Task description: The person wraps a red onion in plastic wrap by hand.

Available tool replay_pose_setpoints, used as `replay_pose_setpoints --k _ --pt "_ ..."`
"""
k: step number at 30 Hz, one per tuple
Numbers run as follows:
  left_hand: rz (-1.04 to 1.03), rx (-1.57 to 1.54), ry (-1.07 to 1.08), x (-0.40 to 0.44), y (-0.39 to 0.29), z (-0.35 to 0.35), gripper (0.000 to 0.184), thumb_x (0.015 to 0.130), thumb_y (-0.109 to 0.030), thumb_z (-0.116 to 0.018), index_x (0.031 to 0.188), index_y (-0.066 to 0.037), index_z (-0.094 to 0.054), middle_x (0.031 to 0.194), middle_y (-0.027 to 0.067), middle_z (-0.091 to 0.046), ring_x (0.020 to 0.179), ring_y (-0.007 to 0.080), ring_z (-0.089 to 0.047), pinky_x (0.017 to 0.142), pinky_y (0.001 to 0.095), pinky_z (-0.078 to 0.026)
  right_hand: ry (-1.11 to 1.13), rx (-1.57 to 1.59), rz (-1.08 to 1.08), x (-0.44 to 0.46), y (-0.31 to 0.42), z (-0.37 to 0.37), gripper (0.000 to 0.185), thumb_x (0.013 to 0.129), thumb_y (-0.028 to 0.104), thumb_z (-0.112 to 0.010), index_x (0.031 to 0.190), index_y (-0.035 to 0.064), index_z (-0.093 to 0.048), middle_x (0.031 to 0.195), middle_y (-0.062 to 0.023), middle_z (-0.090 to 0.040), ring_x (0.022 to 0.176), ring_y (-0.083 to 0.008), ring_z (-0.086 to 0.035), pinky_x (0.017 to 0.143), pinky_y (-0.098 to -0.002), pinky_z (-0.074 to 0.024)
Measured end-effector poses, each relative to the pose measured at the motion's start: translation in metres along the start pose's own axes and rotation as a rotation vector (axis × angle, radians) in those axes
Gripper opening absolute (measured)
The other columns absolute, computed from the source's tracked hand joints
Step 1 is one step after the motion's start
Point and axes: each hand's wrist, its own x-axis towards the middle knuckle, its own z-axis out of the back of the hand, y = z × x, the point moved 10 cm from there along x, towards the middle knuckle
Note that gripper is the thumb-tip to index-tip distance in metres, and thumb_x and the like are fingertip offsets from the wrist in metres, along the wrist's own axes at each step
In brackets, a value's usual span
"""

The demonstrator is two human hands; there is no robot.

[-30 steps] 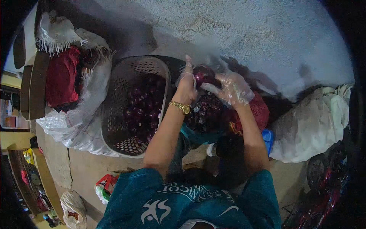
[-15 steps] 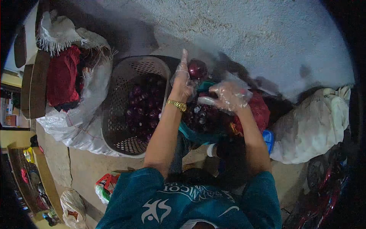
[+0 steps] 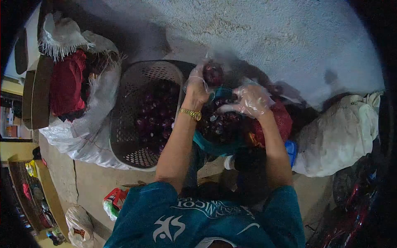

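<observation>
My left hand (image 3: 197,84), in a clear plastic glove and with a gold watch at the wrist, closes around a red onion (image 3: 213,75). It is above the gap between a grey plastic basket and a teal tub. My right hand (image 3: 253,100), gloved the same way, hovers over the teal tub (image 3: 206,145) with thumb and fingers apart, and I make out nothing in it. Dark onions and loose skins (image 3: 221,124) lie in the tub. Many peeled-looking purple onions (image 3: 155,115) fill the lower part of the grey basket (image 3: 124,99).
A rough pale wall (image 3: 289,49) rises beyond the tub. At left stands a white woven sack (image 3: 101,111) with red cloth (image 3: 68,82). A red mesh sack (image 3: 279,124), a blue object (image 3: 291,153) and a pale full sack (image 3: 339,140) are at right. A plastic bag (image 3: 115,200) lies on the floor.
My left fingers have curled around the onion, where they were stretched out beside it before. My right hand has turned slightly, its fingers now reaching left over the tub.
</observation>
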Motion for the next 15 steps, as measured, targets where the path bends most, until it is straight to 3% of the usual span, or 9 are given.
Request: replay_pose_setpoints --k 2,6,8,15 --pt "0.005 0.043 -0.022 -0.002 0.002 0.001 0.033 0.092 -0.032 -0.050 0.110 -0.005 -0.054 0.106 0.0094 -0.060 0.095 0.0230 -0.060 0.083 0.0394 -0.052 -0.007 0.061 -0.210 0.004 0.002 0.024 0.073 0.060 0.067 -0.070 0.090 0.0010 -0.068 0.083 -0.0222 -0.065 0.083 -0.0381 -0.062 0.077 -0.0469 -0.0479" --pt "0.078 0.111 -0.031 0.000 0.012 -0.001 0.031 0.091 -0.034 -0.052 0.106 -0.007 -0.058 0.100 0.0058 -0.062 0.091 0.0196 -0.061 0.079 0.0350 -0.051 -0.151 0.081 -0.149 0.011 -0.003 0.030 0.075 0.059 0.067 -0.070 0.090 -0.0013 -0.066 0.081 -0.0234 -0.064 0.080 -0.0387 -0.063 0.074 -0.0447 -0.0489" --pt "0.077 0.185 -0.005 0.000 0.014 -0.002 0.033 0.091 -0.035 -0.053 0.107 -0.007 -0.058 0.100 0.0057 -0.062 0.091 0.0191 -0.060 0.078 0.0339 -0.050 -0.213 0.052 -0.197 0.011 -0.004 0.037 0.071 0.058 0.061 -0.075 0.098 0.0023 -0.066 0.079 -0.0198 -0.066 0.075 -0.0358 -0.064 0.067 -0.0405 -0.0500" --pt "0.116 0.269 0.033 0.004 0.024 -0.003 0.040 0.091 -0.040 -0.052 0.110 -0.005 -0.057 0.105 0.0076 -0.061 0.094 0.0196 -0.058 0.080 0.0342 -0.047 -0.161 0.194 -0.211 0.014 -0.001 0.031 0.065 0.062 0.057 -0.075 0.095 0.0018 -0.065 0.074 -0.0196 -0.065 0.069 -0.0346 -0.064 0.063 -0.0410 -0.0494"
